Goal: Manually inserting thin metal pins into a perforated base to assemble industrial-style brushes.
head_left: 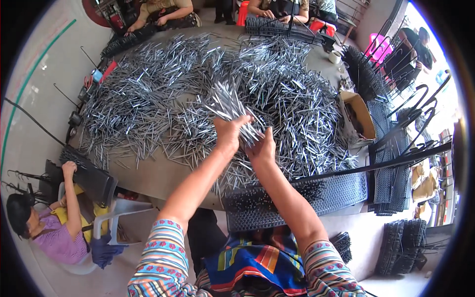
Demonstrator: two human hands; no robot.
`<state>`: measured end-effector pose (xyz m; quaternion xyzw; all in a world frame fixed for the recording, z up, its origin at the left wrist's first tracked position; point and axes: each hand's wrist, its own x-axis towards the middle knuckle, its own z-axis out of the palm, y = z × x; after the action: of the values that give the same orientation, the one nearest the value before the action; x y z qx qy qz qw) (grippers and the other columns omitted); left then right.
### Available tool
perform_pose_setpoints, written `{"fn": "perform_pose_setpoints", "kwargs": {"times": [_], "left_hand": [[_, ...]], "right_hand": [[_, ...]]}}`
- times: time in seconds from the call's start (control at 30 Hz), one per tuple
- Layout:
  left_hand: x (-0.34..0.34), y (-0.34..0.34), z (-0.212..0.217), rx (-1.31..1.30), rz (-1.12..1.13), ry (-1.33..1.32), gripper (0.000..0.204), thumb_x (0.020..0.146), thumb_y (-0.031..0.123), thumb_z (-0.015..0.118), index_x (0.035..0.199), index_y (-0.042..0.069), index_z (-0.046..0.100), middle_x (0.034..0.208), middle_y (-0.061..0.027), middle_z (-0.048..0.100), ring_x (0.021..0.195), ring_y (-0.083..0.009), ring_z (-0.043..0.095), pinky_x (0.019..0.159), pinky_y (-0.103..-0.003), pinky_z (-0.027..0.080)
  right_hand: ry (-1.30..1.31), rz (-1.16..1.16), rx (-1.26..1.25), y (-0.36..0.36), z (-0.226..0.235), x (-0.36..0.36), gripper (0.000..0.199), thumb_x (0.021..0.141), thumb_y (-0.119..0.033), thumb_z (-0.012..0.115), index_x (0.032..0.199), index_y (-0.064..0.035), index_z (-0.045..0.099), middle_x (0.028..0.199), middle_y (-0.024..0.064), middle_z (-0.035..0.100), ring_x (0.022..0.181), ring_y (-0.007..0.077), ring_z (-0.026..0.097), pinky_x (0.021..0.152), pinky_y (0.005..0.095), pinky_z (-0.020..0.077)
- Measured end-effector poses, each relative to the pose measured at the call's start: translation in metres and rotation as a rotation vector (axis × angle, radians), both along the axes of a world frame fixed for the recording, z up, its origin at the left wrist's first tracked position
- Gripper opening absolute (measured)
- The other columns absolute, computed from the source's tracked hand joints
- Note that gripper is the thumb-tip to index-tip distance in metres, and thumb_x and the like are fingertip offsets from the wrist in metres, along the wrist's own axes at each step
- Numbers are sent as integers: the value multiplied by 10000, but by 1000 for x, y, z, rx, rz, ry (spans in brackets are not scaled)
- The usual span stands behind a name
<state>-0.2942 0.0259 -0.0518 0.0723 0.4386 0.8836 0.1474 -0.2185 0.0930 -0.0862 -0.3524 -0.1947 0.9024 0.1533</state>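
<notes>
A bundle of thin silvery metal rods [226, 99] is gathered between my two hands over the middle of the table. My left hand [229, 131] closes round its left side, thumb across the rods. My right hand [262, 147] grips the lower end, fingers partly hidden under the bundle. Beneath and around them spreads a large heap of loose rods [148, 84]. Close in front of me lies a dark perforated panel [341, 193]; many dark rods [267, 198] stand in its left part, under my right forearm.
An open cardboard box [363, 116] stands at the table's right edge, beside stacked perforated panels [388, 163] and black hooked bars [420, 109]. Red-handled tools [101, 74] lie at the left edge. A seated person [54, 227] works at the lower left; other people sit across the table.
</notes>
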Motion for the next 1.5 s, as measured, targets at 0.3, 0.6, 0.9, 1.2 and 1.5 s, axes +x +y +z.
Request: {"fn": "perform_pose_setpoints", "kwargs": {"times": [0.3,0.6,0.9,1.2,1.5], "left_hand": [[21,10,-24,-76,-1,-11,325,673,-31,742,965,-8,601,891,-96,670,751,-184,659,694,-330,546],[-38,-3,-56,53,190,-250,186,695,-101,659,860,-48,591,770,-121,628,624,-246,652,551,-347,573],[0,-10,-39,66,-92,-302,261,687,-28,737,929,-34,641,858,-128,682,732,-221,661,715,-350,552],[-39,-77,-74,-87,-571,-524,195,753,49,658,929,-34,655,789,-133,687,611,-186,656,602,-282,563],[-26,-128,-74,-188,-1163,-257,459,656,56,677,1097,-21,573,790,-172,650,603,-192,626,523,-260,511]], "right_hand": [[-143,-181,605,-4,-35,-36,310,892,-168,477,1085,9,642,1032,122,656,910,216,608,826,343,473],[-244,137,313,-44,-39,-10,453,922,-512,513,1026,-73,553,873,46,644,751,177,626,643,353,471],[-190,29,671,-23,-36,-33,468,980,-367,449,1244,1,564,1158,94,610,990,179,583,879,321,451],[-30,539,180,-16,-28,-17,299,869,-462,548,865,-164,560,792,-2,575,811,203,567,776,426,442],[290,611,145,-10,-25,-51,306,907,-199,565,1133,6,540,933,173,666,873,323,653,754,447,552]]}}
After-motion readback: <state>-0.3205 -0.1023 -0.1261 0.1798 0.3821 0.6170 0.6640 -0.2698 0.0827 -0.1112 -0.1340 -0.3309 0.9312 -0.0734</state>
